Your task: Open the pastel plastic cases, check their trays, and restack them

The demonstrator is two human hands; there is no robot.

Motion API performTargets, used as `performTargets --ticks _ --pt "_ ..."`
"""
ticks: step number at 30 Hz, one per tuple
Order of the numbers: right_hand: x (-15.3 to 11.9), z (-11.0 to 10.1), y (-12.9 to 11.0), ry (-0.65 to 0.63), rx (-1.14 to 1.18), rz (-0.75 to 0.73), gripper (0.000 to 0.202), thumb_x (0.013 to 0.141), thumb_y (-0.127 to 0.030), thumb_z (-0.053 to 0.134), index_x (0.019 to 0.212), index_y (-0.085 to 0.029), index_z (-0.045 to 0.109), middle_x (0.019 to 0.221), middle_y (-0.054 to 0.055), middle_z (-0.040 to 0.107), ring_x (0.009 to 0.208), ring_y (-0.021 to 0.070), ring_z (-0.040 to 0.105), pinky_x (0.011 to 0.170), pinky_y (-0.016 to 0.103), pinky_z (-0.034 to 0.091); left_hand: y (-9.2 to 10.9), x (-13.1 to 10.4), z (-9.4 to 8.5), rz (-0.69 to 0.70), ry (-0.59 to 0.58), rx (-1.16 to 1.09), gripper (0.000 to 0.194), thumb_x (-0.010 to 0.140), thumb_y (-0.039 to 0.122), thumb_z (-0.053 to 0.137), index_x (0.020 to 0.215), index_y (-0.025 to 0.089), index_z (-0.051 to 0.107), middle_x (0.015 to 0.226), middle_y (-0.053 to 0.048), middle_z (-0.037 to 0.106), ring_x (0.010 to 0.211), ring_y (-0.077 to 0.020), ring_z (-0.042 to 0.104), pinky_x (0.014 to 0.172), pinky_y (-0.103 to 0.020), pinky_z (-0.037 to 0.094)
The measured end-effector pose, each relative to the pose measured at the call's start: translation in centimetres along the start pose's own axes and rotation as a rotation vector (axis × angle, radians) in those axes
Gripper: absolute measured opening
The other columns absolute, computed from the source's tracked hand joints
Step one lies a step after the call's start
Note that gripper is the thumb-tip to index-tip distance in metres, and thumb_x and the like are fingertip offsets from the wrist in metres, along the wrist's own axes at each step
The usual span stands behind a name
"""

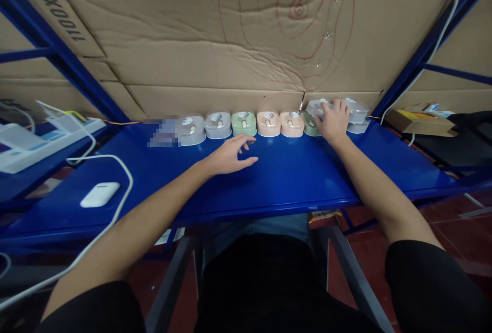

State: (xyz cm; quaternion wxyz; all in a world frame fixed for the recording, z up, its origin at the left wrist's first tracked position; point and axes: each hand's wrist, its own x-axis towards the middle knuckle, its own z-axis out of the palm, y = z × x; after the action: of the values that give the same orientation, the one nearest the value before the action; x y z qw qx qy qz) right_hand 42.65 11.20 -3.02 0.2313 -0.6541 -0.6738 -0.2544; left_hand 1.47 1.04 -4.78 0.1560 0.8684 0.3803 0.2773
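Left hand (232,154): held over the bench (277,184), near side of the row, with nothing in it; the thumb stands apart from the loosely bent fingers.
Right hand (334,122): at the far right, fingers draped over a raised grey box (315,107); contact looks likely, but whether they are clamped on it I cannot tell, since the palm hides the near right side.
Raised grey box: above a dark green box (309,126) and left of the stack; how it is supported cannot be made out.
Row of boxes: along the far edge, from left to right, a left-end grey box (192,136), a second grey box (218,127), a light green box (244,128), a left peach box (268,129) and a right peach box (292,129), then the dark green one.
Stack at far right: an upper grey box (355,112) over a lower grey box (359,127).
Handling: the boxes look like light, fairly stiff plastic with smooth clear lids, so probably a little slippery and prone to cracking or popping open if squeezed hard on top.
Where to hold: low on two opposite side walls, thumb against fingers, clear of the small tab on the lid.
Near left of the bench: a white case (100,194) beside a white cable (128,184).
Behind the row: a brown cardboard sheet (172,41) with red curved lines.
Beyond the right end: an open carton (426,124).
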Motion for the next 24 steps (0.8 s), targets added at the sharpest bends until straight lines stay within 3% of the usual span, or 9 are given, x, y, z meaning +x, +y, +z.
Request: performTargets --ticks 6,12,20,24 --pt "0.0 0.1 0.1 0.005 0.008 0.023 0.049 0.12 -0.047 0.053 0.153 -0.018 0.074 0.159 0.027 0.065 0.144 0.0497 0.056 0.118 0.071 0.046 -0.1 0.0 0.0 -0.001 -0.025 0.013 0.062 0.1 0.063 0.075 0.147 0.023 0.071 0.13 -0.014 0.077 0.11 -0.03 0.076 0.097 -0.048 0.064" --pt "0.0 -0.1 0.1 0.01 -0.031 0.083 0.053 0.121 -0.055 0.051 0.151 -0.02 0.075 0.153 0.026 0.067 0.145 0.0494 0.056 0.116 0.071 0.048 0.2 0.0 -0.1 -0.017 -0.054 0.015 0.066 0.1 0.066 0.072 0.147 0.02 0.07 0.134 -0.017 0.075 0.113 -0.0312 0.076 0.099 -0.049 0.064" --pt "0.0 0.5 0.8 0.044 0.019 0.102 0.069 0.122 -0.067 0.043 0.159 -0.016 0.07 0.157 0.031 0.064 0.147 0.0519 0.055 0.115 0.074 0.046 0.5 -0.1 -0.3 -0.012 -0.067 0.016 0.06 0.1 0.062 0.074 0.146 0.024 0.071 0.137 -0.015 0.076 0.114 -0.0312 0.076 0.099 -0.048 0.065" --pt "-0.2 -0.4 -0.2 0.076 0.008 0.092 0.067 0.12 -0.06 0.05 0.161 -0.01 0.068 0.164 0.035 0.06 0.154 0.0544 0.051 0.121 0.076 0.044 0.6 -0.1 -0.3 -0.013 -0.071 0.009 0.06 0.1 0.063 0.074 0.145 0.024 0.071 0.14 -0.016 0.075 0.114 -0.0314 0.076 0.097 -0.048 0.065"
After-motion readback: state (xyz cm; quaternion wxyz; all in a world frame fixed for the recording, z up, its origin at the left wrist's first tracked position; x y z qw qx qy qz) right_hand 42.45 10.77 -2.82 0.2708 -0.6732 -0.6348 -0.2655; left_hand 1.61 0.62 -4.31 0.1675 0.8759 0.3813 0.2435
